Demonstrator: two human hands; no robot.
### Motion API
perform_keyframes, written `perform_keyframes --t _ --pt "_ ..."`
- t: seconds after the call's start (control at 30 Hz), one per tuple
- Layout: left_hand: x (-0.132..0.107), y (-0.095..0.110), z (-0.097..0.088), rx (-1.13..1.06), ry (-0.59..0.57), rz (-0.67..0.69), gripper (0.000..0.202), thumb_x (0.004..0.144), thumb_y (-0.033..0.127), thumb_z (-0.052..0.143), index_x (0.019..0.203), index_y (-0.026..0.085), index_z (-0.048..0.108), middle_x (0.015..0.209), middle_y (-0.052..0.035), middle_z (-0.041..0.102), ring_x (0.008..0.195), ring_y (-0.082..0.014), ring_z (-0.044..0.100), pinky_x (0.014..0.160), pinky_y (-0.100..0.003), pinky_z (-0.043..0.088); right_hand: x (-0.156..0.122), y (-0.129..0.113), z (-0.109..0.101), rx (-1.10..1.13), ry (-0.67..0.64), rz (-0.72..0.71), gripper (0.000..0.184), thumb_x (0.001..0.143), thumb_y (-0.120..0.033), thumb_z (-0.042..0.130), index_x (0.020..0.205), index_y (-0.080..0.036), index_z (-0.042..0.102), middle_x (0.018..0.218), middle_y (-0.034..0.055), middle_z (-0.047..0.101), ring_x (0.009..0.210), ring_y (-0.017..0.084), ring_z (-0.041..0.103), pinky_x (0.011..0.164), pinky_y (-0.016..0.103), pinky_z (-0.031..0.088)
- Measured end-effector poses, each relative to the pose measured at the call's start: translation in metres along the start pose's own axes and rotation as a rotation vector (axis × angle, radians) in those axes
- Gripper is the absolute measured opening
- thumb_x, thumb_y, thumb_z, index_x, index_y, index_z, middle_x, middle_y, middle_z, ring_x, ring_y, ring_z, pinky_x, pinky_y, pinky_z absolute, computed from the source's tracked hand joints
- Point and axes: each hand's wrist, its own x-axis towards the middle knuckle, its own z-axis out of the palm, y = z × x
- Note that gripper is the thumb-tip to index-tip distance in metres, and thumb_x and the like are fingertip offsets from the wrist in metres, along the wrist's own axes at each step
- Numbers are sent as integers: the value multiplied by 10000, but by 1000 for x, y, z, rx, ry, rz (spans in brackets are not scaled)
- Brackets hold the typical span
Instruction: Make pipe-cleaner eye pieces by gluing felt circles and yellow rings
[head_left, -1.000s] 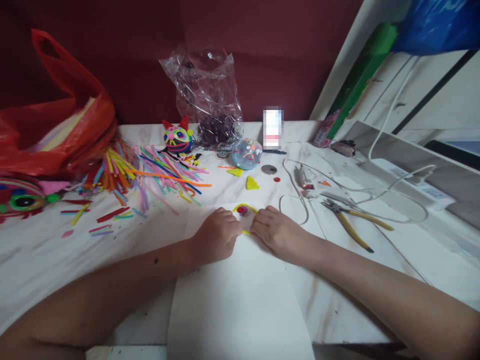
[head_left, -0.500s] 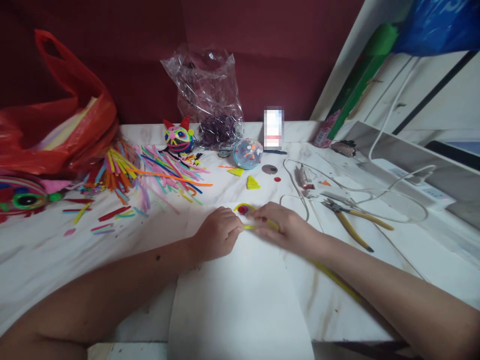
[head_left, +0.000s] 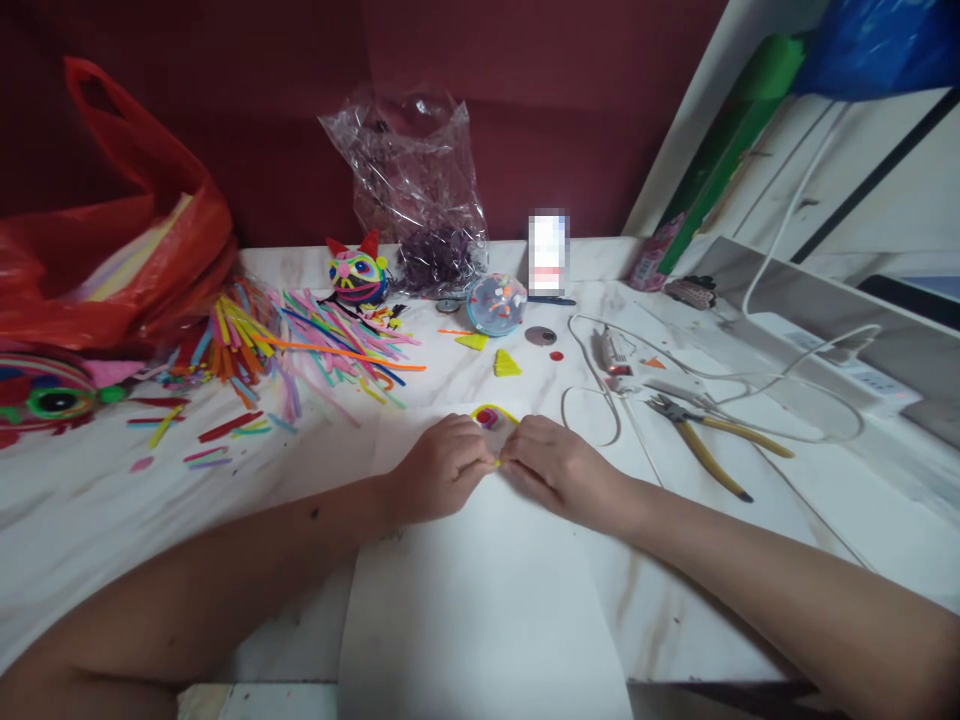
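Observation:
Both hands meet over a sheet of white paper (head_left: 484,590). My left hand (head_left: 442,465) is closed, pinching a yellow pipe cleaner (head_left: 504,409) between thumb and finger. Right beside it, my right hand (head_left: 562,465) is also closed on the same pipe cleaner, the fingertips of both hands almost touching. Beyond the fingers the pipe cleaner curves in an arc around a small red and purple coiled piece (head_left: 487,418). My fingers hide the rest of the loop.
Loose pipe cleaners (head_left: 330,335), a decorated cat-face ball (head_left: 357,270) and a red bag (head_left: 150,260) lie to the left. A clear ball (head_left: 496,305) and yellow triangles (head_left: 507,363) sit ahead. Pliers (head_left: 705,440), a glue gun (head_left: 615,352) and white cable are at right.
My right hand has closed and drawn in against my left. The yellow length that trailed under my right forearm no longer shows there.

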Motion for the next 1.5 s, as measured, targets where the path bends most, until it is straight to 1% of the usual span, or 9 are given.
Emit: perform_keyframes --t 0.23,0.33,0.43,0.67,0.77,0.87,0.97,1.17,1.5 --pt "-1 1 -1 -31 75 -69 236 857 174 463 620 176 455 605 7 497 615 -122 477 599 -248 389 -3 2 -1 -8 -35 246 196 883 -196 436 731 -180 558 686 50 634 633 152 588 596 262 464" --pt "-1 0 -2 -49 100 -93 209 839 163 484 631 172 475 611 13 504 604 -113 485 594 -236 390 -4 6 -4 78 -3 295 145 887 -217 466 940 -171 593 859 74 675 753 157 628 671 265 492" --pt "-1 0 -3 -62 106 -71 186 838 163 493 652 168 502 619 5 521 607 -114 495 595 -235 397 -4 6 -4 123 44 214 201 877 -267 531 1051 -172 562 949 99 663 820 170 623 725 290 502" --pt "0 -8 -1 -104 17 68 159 852 169 515 697 166 548 705 -30 612 717 -134 562 702 -262 448 -1 3 1 78 11 0 168 895 -155 475 785 -181 600 734 56 606 755 158 556 705 285 456" --pt "4 -17 -6 -25 173 -102 34 814 194 563 815 161 572 865 -50 634 803 -143 581 756 -275 470 -2 10 4 17 55 163 196 858 -116 499 711 -168 617 679 48 559 707 152 541 606 241 428" --pt "5 -25 -13 109 274 -350 95 793 125 501 832 160 580 808 -18 619 721 -124 573 691 -250 473 -1 18 9 -84 72 343 182 805 -85 538 679 -160 645 641 38 546 650 147 527 573 239 410" --pt "0 -22 -13 209 144 -353 199 733 35 441 783 158 589 761 -14 627 719 -132 586 673 -244 470 1 22 16 -133 35 393 184 803 -85 544 691 -155 672 675 53 574 683 157 542 613 251 430" --pt "-9 3 -5 586 -270 -83 182 706 12 453 659 150 561 709 -61 585 727 -198 543 672 -324 461 1 23 27 -158 -7 314 233 871 -111 474 882 -138 705 724 83 594 737 177 550 643 273 451" --pt "-9 5 -1 653 -314 -80 193 794 40 447 861 142 596 1112 -99 610 877 -208 527 768 -352 464 1 26 31 -198 16 219 230 893 -120 454 927 -146 680 752 95 628 762 192 556 669 297 473"
